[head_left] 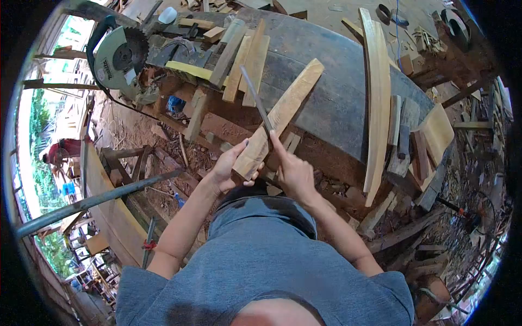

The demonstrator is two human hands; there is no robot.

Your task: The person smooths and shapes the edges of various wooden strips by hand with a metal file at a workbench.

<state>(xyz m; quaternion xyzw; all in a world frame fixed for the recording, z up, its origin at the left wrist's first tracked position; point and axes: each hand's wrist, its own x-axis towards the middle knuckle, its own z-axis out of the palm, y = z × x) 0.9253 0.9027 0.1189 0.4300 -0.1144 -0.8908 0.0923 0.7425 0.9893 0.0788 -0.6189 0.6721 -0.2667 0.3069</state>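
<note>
Left hand (227, 167), bare, clasps the near end of a long, tapered, light-brown piece of wood (291, 96), the thumb along its left side and the fingers curled beneath. Right hand (296, 173) grasps a long, slim, grey metal tool (254, 95), index finger stretched forward along it; its held end is hidden in the palm. The tool crosses the wood obliquely just ahead of the left thumb; whether it presses on the wood or merely lies above it, I cannot tell from where I stand.

Likely faults: the tool could skid along the wood and nick the left thumb, were pressure to rise at a steep angle. The wood could also twist, being gripped at one end only; any support under its far end cannot be made out.

Position relative to the grip: the bulk of the wood extends forward and to the right, beyond the left hand, its far tip over the dark grey, flat-topped worktable (331, 65). Right of this tip, well apart, lie long, pale wooden boards (375, 108); far to the left stands a grey-guarded circular saw (120, 57), blade exposed.
</note>
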